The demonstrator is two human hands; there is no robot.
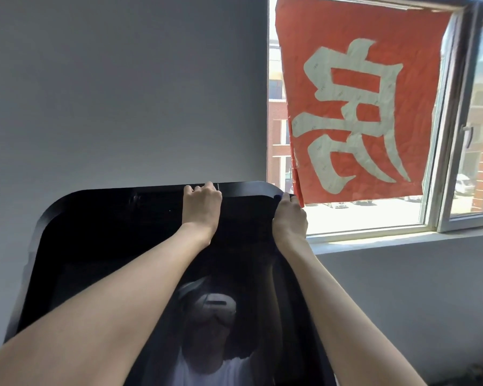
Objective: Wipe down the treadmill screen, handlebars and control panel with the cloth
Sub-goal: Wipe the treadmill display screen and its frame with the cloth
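so, 2 bare hands are up at the top edge of the black treadmill screen (109, 246), which stands in front of a grey wall (123, 79). the left hand (202, 203) grips that edge a little right of its middle, fingers curled over the rim. the right hand (289, 215) sits at the upper right corner, its fingers out of sight behind it, so i cannot tell whether they pinch anything. a small dark blue scrap (277, 196) pokes out by its fingertips (possibly the cloth, too little shows to say). the glossy screen mirrors a person in a headset (214, 310). right of it, a red paper sheet (360, 107) with 1 pale character hangs on the window (455, 162).
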